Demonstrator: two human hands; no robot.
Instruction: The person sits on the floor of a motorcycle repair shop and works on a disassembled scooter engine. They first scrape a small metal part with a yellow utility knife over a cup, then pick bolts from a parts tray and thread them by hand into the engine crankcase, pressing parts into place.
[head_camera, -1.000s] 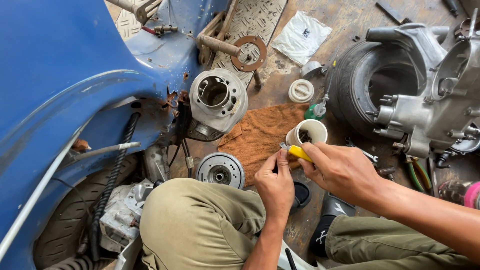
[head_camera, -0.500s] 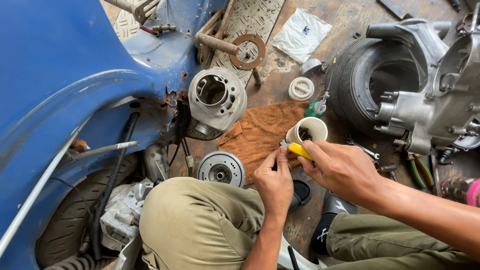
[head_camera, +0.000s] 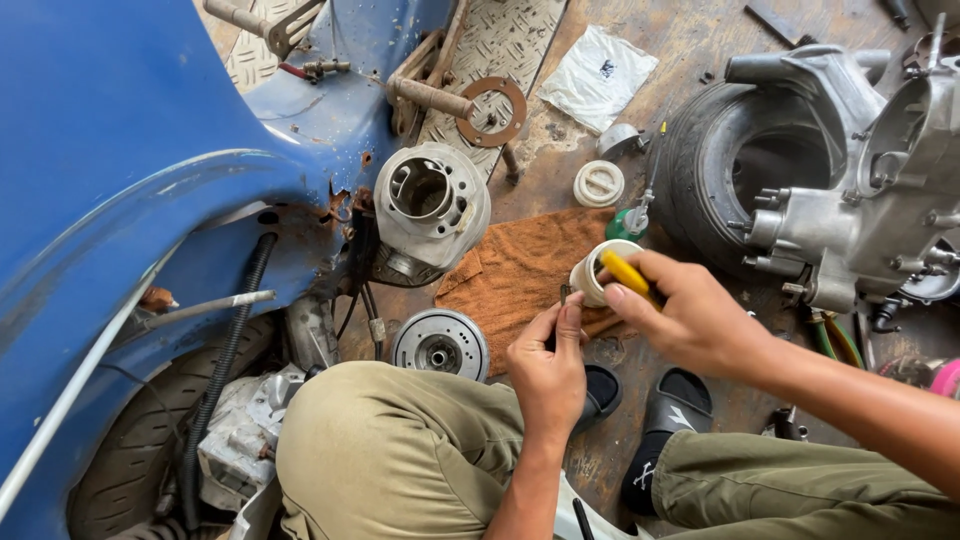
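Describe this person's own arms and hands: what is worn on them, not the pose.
Both arms are bare to the frame's edge: no sleeves show. The left hand and right hand wear no gloves, and no watch, ring or wristband is visible. The left forearm rises from between the knees, the right enters from the lower right. The only clothing in view is khaki trousers and black slippers.

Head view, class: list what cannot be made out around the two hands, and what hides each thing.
- Tip of the yellow-handled tool: hidden by the right hand.
- Small dark part pinched in the left hand: too small, covered by fingers.
- Inside of the white cup: blocked by tool and hand.
- Engine casing: cut off by the right edge.
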